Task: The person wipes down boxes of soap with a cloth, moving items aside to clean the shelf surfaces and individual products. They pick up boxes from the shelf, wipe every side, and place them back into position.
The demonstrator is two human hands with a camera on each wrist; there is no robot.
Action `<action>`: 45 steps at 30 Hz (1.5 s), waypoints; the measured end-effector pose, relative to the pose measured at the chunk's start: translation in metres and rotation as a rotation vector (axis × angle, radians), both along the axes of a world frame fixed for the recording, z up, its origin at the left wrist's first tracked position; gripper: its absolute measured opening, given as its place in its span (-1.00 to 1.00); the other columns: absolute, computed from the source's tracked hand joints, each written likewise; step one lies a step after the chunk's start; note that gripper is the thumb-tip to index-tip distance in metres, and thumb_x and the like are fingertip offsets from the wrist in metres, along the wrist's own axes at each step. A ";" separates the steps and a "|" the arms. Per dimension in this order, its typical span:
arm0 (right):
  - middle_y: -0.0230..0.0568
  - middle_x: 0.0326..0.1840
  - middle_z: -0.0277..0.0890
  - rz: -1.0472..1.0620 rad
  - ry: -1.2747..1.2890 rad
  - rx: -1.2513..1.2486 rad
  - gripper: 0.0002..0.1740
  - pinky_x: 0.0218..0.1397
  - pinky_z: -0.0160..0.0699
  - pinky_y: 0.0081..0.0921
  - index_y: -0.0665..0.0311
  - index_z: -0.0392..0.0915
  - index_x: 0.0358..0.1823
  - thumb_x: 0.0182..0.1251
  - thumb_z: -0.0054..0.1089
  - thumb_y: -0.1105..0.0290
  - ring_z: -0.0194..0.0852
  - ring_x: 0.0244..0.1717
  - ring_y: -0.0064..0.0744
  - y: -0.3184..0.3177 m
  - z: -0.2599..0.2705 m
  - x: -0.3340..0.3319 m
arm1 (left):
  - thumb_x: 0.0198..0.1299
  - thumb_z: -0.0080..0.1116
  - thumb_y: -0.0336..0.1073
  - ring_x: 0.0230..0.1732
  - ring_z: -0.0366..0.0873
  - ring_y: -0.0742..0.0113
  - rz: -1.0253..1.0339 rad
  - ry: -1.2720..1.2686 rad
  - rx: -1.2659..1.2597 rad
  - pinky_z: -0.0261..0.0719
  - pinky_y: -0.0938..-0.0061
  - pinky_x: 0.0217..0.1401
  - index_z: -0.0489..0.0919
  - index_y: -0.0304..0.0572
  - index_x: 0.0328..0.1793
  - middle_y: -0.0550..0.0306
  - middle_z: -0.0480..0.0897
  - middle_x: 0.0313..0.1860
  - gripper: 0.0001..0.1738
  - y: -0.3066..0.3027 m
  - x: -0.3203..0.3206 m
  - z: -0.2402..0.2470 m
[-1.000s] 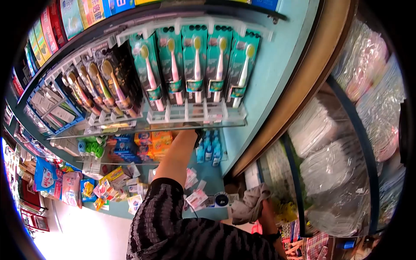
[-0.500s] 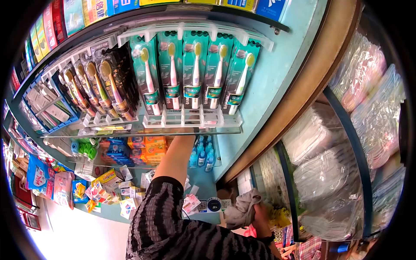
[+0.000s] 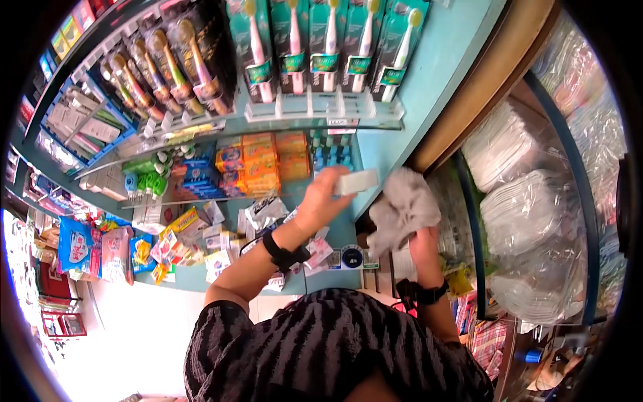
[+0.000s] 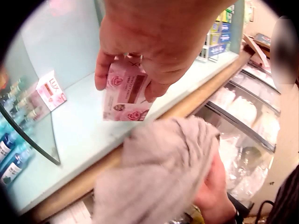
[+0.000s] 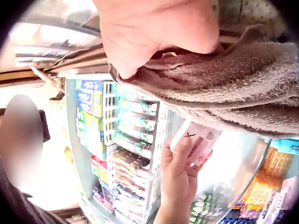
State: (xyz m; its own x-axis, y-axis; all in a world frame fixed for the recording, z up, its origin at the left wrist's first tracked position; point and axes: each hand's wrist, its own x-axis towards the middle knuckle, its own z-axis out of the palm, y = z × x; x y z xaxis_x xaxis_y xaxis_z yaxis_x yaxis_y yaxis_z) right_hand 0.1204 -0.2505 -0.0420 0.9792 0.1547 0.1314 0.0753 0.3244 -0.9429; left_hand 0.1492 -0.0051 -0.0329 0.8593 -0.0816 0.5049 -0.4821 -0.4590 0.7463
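Fingers and thumb of my left hand (image 3: 323,201) grip a small pink-and-white soap box (image 4: 127,91), which appears pale in the head view. The box is in front of the lower shelf. A grey towel (image 3: 405,208) hangs bunched from my right hand (image 3: 424,249), which grips it close to the box's right. The right wrist view shows that hand (image 5: 154,32) above the towel's folds (image 5: 219,88), with the left hand (image 5: 177,179) and the box beyond. Another box, marked LUX (image 4: 51,91), stands on the shelf near blue bottles (image 4: 13,163).
Packaged toothbrushes (image 3: 326,50) hang in a rack above a glass shelf edge (image 3: 295,130). Orange packs (image 3: 261,164) sit below. Loose small boxes (image 3: 221,241) clutter the counter at left. A wooden post (image 3: 479,87) and bins of bagged goods (image 3: 529,208) stand at right.
My left hand has come out from under the glass shelf, now holding the soap box. My right hand has lifted the towel up toward it. The head view has tilted down.
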 end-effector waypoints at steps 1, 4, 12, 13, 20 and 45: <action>-0.19 0.19 0.30 0.081 -0.014 -0.109 -0.50 0.11 0.38 -0.42 0.35 0.25 0.24 0.31 0.03 0.33 0.33 0.15 -0.36 0.011 0.008 0.001 | -0.08 0.35 -0.40 -0.09 0.52 0.14 -0.019 -0.066 0.049 0.54 0.40 -0.12 0.43 -0.25 0.01 -0.03 0.48 0.00 -0.51 -0.005 -0.014 0.002; -0.05 0.28 0.12 -0.096 -0.629 -0.813 -0.40 0.20 0.24 -0.33 0.26 0.25 0.24 0.16 0.20 0.32 0.16 0.26 -0.17 0.066 0.035 -0.003 | -0.21 0.21 -0.51 -0.10 0.43 -0.16 0.019 -0.271 0.106 0.47 0.20 -0.04 0.43 -0.29 -0.05 -0.15 0.47 -0.13 -0.52 -0.027 -0.053 0.014; -0.20 0.01 0.30 0.010 -0.230 -0.237 -0.69 0.08 0.28 -0.44 0.29 0.36 0.04 0.28 0.05 0.42 0.30 0.03 -0.35 0.091 -0.002 -0.003 | -0.28 0.22 -0.49 -0.06 0.46 -0.07 0.078 -0.197 0.105 0.48 0.24 -0.04 0.43 -0.26 -0.04 -0.07 0.51 -0.12 -0.48 -0.009 -0.090 0.024; -0.28 -0.11 0.38 -0.061 -0.329 -0.317 -0.75 -0.05 0.34 -0.52 0.31 0.37 0.01 0.37 -0.02 0.37 0.36 -0.12 -0.48 0.095 -0.001 -0.002 | -0.25 0.26 -0.49 -0.06 0.47 -0.06 0.079 -0.180 0.076 0.50 0.25 -0.06 0.44 -0.27 -0.02 -0.04 0.53 -0.12 -0.48 -0.007 -0.092 0.022; -0.25 0.02 0.45 0.059 0.184 0.075 -0.56 0.01 0.46 -0.41 0.27 0.35 0.15 0.39 -0.03 0.13 0.46 -0.04 -0.39 0.083 0.004 0.000 | -0.06 0.38 -0.38 -0.24 0.53 0.40 0.118 0.146 -0.278 0.52 0.55 -0.26 0.43 -0.21 0.01 0.08 0.56 -0.17 -0.51 0.004 -0.108 0.015; -0.24 0.33 0.20 0.272 0.370 0.482 -0.41 0.34 0.19 -0.25 0.22 0.12 0.35 0.42 -0.24 0.01 0.18 0.31 -0.28 0.105 0.005 -0.019 | 0.38 -0.18 -0.01 0.15 0.39 0.26 -0.116 0.340 -1.258 0.33 0.34 0.23 0.20 -0.18 0.21 0.05 0.41 0.10 -0.54 0.013 -0.099 0.014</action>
State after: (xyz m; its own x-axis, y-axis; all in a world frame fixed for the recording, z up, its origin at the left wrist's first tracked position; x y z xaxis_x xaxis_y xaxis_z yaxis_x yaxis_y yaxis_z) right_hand 0.1015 -0.1455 -0.0366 0.9075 0.4105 -0.0894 -0.3692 0.6777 -0.6359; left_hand 0.0500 0.0079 -0.0193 0.9780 0.2027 0.0493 -0.1750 0.6686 0.7227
